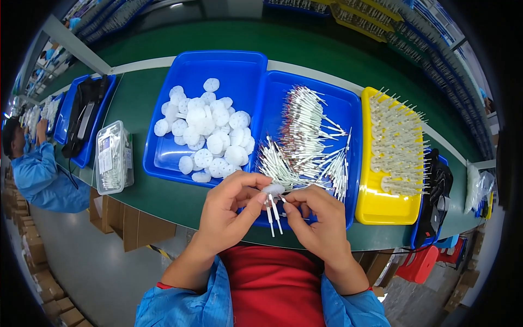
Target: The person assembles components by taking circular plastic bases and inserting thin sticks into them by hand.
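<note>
In front of my chest, my left hand [227,210] pinches a small white disc [273,189] between thumb and fingers. Two thin white sticks [272,215] hang down from the disc. My right hand [320,218] is closed on another thin white stick [283,199], its tip close to the disc's edge; whether it touches cannot be seen. Both hands are over the near edge of a blue tray [348,111] heaped with white and reddish-brown sticks [308,128]. Loose white discs with small holes [202,121] are piled in the blue tray [218,61] to its left.
At right, a yellow tray [381,210] holds rows of discs with sticks in them. A clear plastic box [111,158] stands left on the green table [163,204]. Farther left, a person in blue [46,174] works. Black devices sit in blue trays at both ends.
</note>
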`<control>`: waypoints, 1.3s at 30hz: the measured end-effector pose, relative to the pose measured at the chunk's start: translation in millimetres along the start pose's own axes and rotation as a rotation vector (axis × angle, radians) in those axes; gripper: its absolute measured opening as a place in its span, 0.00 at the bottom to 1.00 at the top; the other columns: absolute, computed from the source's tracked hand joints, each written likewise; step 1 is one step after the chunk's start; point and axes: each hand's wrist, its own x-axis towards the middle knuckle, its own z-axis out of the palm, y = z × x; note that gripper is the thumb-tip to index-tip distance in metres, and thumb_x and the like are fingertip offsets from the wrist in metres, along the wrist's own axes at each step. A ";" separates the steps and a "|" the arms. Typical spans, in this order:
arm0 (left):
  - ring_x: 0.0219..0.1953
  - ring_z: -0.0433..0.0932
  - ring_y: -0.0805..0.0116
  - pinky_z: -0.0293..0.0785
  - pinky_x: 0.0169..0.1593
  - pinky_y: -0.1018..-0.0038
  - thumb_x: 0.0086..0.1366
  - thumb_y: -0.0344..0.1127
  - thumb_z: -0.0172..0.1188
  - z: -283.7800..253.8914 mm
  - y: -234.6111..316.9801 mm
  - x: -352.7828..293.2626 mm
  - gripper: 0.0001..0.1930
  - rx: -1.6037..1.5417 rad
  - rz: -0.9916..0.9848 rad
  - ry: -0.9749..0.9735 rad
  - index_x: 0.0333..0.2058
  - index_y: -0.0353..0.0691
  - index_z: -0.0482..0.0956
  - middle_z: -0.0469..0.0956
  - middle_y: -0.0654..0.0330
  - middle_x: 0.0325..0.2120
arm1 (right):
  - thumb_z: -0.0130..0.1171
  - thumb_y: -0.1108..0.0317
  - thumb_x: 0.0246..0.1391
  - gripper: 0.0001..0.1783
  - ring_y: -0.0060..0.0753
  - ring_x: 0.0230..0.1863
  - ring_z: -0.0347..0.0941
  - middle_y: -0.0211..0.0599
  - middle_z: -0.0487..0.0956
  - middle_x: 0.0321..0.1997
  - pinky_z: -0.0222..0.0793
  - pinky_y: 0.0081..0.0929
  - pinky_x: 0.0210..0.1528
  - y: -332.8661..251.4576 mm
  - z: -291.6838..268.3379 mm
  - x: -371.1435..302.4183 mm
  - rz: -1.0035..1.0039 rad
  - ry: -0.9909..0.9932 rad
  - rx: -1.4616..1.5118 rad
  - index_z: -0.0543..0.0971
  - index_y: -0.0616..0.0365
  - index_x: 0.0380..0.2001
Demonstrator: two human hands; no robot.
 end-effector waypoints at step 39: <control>0.40 0.90 0.68 0.90 0.43 0.73 0.70 0.22 0.76 2.0 2.9 5.9 0.09 0.227 0.083 -0.004 0.45 0.29 0.87 0.86 0.54 0.44 | 0.77 0.79 0.63 0.08 0.25 0.24 0.76 0.35 0.81 0.33 0.67 0.27 0.26 -1.7 9.8 -13.1 0.095 0.013 0.067 0.88 0.61 0.42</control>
